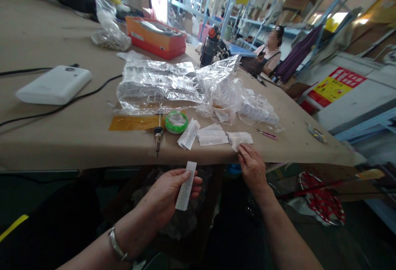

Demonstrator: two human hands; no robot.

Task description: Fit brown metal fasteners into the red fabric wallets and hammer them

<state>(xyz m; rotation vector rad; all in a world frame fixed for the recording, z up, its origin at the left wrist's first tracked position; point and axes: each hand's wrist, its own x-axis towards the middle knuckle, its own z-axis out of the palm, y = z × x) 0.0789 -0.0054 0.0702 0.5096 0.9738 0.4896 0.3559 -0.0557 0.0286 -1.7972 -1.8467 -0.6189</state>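
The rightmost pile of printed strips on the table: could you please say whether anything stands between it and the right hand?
Nothing visible does: the right hand has its fingertips at that pile's near edge; the slim pink tool lies to the pile's right.

that brown-covered surface [77, 144] over there carries small piles of printed white slips [213, 137] along one edge, near a round green-rimmed thing [176, 123], a pointed tool [158, 133] and a small pink tool [267, 134]. past those sit clear plastic bags [161, 82], an orange box [151, 45], a dark bottle [209, 49] and a white device [55, 86].
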